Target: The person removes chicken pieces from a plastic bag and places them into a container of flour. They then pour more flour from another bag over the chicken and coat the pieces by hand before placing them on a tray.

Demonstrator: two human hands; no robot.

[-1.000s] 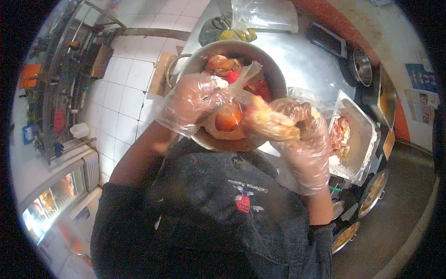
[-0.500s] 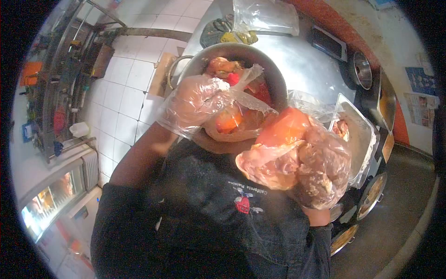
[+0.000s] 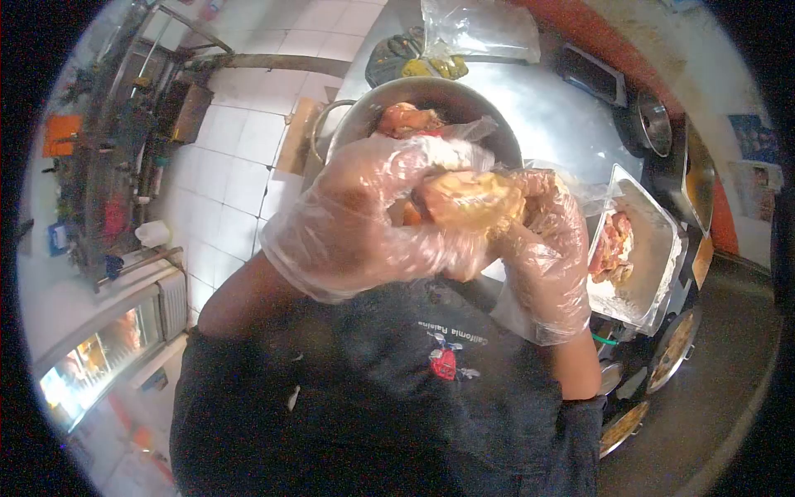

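Observation:
Both my hands wear clear plastic gloves. Between them is a piece of raw chicken (image 3: pixel 472 201), yellowish and glossy. My left hand (image 3: pixel 364 219) is closed round its left side, and my right hand (image 3: pixel 548 248) pinches its right end. They hold it over the near rim of a large metal pot (image 3: pixel 507 132). More raw chicken (image 3: pixel 408 118) lies inside the pot; my hands hide the rest of its contents. To the right of my right hand stands a rectangular tray (image 3: pixel 654 248) with pieces of raw meat (image 3: pixel 611 247) and white powder in it.
A metal work table (image 3: pixel 571 124) holds the pot. Behind the pot lie a dark and yellow bundle (image 3: pixel 418 62) and a clear plastic bag (image 3: pixel 480 29). A metal bowl (image 3: pixel 652 123) stands far right. Round pans (image 3: pixel 675 348) sit at the lower right.
My right hand has come left and up to meet my left hand. The large chicken piece held up at the right has left that spot; both hands now grip chicken together before the pot.

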